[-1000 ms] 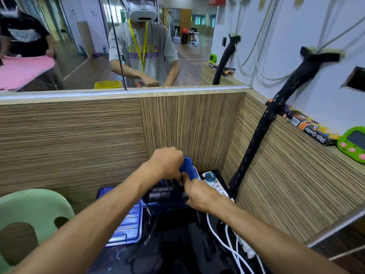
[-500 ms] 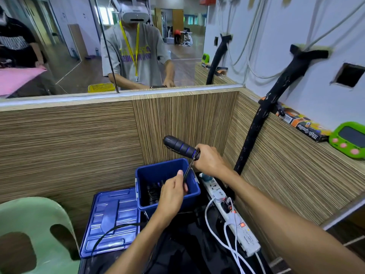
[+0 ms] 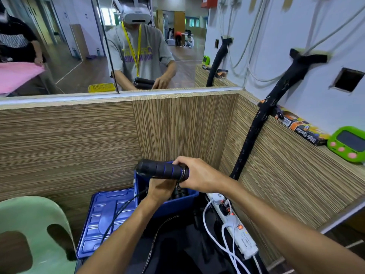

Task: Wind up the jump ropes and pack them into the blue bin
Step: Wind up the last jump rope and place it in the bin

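Striped wood-grain partition panels (image 3: pixel 79 139) form a corner under a wide mirror (image 3: pixel 79 46), a white wall (image 3: pixel 296 26) with hanging cables rises on the right, and a pale green plastic chair (image 3: pixel 29 224) stands lower left.

A dark work surface (image 3: pixel 177 252) sits low between wood-grain partition walls. On it, at the far end, stands the blue bin (image 3: pixel 177 204). Its blue lid (image 3: pixel 102 220) lies flat just left of it. Along the right edge lies a white power strip (image 3: pixel 237 232) with white cables plugged in. A black rope (image 3: pixel 116 214) trails across the lid.
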Demonstrator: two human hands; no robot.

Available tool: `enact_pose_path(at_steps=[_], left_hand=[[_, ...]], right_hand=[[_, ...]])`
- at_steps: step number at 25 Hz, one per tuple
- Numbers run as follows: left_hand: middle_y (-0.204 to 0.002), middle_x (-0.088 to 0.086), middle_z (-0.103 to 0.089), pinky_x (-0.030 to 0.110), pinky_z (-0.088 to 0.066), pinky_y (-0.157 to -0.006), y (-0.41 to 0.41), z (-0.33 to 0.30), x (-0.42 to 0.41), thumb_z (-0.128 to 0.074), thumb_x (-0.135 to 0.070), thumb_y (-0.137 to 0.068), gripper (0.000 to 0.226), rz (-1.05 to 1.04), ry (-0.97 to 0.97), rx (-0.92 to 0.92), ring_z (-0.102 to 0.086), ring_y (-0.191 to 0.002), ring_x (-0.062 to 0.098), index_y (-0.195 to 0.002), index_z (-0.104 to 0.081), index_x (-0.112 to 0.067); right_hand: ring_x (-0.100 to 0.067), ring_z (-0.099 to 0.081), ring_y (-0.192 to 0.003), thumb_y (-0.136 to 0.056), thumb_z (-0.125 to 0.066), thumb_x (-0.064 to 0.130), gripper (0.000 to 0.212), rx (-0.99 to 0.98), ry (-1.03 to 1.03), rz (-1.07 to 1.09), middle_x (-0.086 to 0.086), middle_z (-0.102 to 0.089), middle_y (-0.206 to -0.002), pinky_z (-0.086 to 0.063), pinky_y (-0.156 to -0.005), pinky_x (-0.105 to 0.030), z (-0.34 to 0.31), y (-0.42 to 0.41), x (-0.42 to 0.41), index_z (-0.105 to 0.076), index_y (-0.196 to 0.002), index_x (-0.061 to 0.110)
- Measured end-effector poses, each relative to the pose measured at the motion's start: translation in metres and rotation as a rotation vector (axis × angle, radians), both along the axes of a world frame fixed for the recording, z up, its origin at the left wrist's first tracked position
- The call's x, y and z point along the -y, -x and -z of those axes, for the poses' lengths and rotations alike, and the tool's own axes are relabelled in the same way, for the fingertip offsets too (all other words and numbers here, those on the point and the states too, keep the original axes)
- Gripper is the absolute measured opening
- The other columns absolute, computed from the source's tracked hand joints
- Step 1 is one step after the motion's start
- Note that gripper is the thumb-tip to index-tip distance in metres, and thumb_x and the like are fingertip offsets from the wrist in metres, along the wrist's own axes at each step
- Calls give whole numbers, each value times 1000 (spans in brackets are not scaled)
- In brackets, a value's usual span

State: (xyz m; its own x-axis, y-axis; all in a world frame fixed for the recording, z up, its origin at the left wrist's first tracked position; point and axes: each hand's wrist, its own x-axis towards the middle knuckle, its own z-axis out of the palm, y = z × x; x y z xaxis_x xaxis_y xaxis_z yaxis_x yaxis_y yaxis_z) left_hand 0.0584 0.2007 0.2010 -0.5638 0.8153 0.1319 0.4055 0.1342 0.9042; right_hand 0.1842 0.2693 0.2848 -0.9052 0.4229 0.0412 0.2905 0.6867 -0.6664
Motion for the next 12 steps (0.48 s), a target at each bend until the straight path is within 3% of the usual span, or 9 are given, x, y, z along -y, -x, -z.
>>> enact_pose_path(at_steps=[1,3,4,6,8,10,12], left_hand=[[-72,0,-50,32,-43,-66,-2,-2,3,-62,-18,-84,13,34,-63,84,-46,-63,7,-74,-53,-18],[-74,-5,-46,33,-45,-77,-7,-4,12,-57,-5,-92,28,93,-19,13,-43,-66,4,-76,-47,-25],[-73,-5,-47,37,-47,-79,-7,-8,14,-51,-13,-96,21,115,61,-158,-46,-67,7,-77,-49,-21],[-70,3,-53,41,-49,-73,2,-19,9,-37,-35,-102,40,144,221,-581,-57,-69,23,-74,-54,-12],[-63,-1,-53,37,-43,-65,13,-36,3,-25,-45,-103,54,207,296,-744,-60,-70,27,-60,-46,-20],[-58,-2,-54,34,-39,-58,30,-43,1,-19,-53,-100,61,360,243,-947,-61,-65,26,-56,-45,-19],[-56,3,-60,30,-37,-49,46,-56,4,-11,-59,-98,71,496,250,-1215,-61,-57,29,-60,-53,-17]], right_hand=[[-10,-61,-69,-74,-72,6,42,-13,-7,-34,4,-65,-82,-50,-64,-29,0,-1,5,-53,-104,27],[-16,-62,-71,-76,-72,8,44,-12,-37,-95,3,-64,-81,-51,-66,-38,1,-4,11,-48,-106,29],[-17,-62,-71,-77,-71,9,43,9,-54,-117,3,-63,-80,-51,-66,-40,1,-7,13,-46,-106,28],[-18,-59,-69,-80,-70,13,40,69,-108,-147,7,-59,-75,-44,-63,-34,2,-13,15,-39,-101,29],[-19,-59,-72,-80,-77,32,47,96,-157,-168,9,-57,-77,-43,-66,-32,1,-20,24,-35,-98,32],[-21,-60,-79,-73,-78,56,57,80,-237,-183,7,-59,-84,-48,-71,-37,4,-26,37,-39,-105,29],[-25,-60,-80,-73,-75,58,58,58,-351,-205,4,-62,-87,-48,-71,-39,11,-30,47,-40,-108,27]])
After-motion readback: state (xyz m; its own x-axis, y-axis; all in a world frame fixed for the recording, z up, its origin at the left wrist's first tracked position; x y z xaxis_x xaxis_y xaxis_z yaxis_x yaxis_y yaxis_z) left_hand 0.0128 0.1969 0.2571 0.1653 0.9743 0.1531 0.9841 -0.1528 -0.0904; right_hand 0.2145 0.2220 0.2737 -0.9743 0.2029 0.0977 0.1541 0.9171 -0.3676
